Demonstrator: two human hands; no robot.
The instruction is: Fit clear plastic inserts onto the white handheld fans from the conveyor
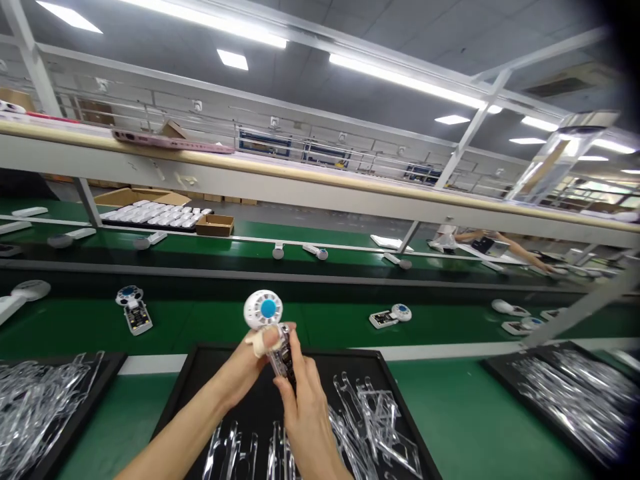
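Stretching across the middle of the frame, a green conveyor belt (320,327) carries similar electronic units (134,310) on both sides. Nearer, at bottom centre, a black tray (345,363) sits on a green worktop (465,420), holding a pile of clear plastic frames (370,427). Above this tray, both hands grasp a white-headed electronic unit (263,308) with a blue hub and a clear casing (280,353). Its long axis stands nearly upright, with the round head tilted up and left and the casing's lower end pointing down toward the tray. The left hand (237,370) is nearer the head, its fingers, one wearing a pale cover (257,343), clenched around the casing just below the disc. The right hand (306,417) is nearer the lower end, its fingers closed on the casing from the right.
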